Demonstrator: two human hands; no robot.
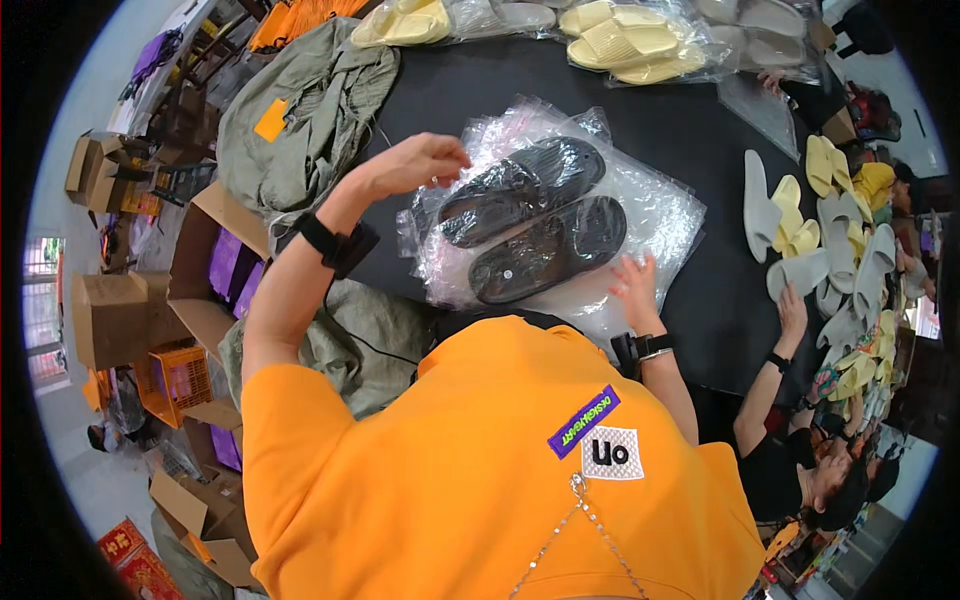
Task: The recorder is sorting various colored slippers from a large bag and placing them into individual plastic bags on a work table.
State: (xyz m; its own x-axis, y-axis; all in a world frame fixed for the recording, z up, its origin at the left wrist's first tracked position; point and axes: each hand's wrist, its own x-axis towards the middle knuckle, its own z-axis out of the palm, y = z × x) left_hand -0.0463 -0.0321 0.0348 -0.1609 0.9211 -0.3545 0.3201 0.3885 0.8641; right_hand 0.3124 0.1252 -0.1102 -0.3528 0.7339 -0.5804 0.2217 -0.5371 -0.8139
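A pair of black slippers (556,256) lies slantwise on a pile of clear plastic bags (660,215) in front of me. Glossy clear film shines over the upper slipper; I cannot tell whether the lower one is fully inside a bag. My left hand (420,163) hovers at the pile's upper left, fingers loosely bent and apart, holding nothing. Beside the lower slipper's right end, my right hand (637,285) has its fingers spread over the bags. Whether its fingertips touch the plastic is unclear.
Bagged yellow slippers (635,40) line the black table's (440,80) far edge. A grey-green cloth (300,130) lies at left, near open cardboard boxes (225,220). On the right, a co-worker's hand (793,315) touches a grey slipper (798,272) among several loose grey and yellow ones.
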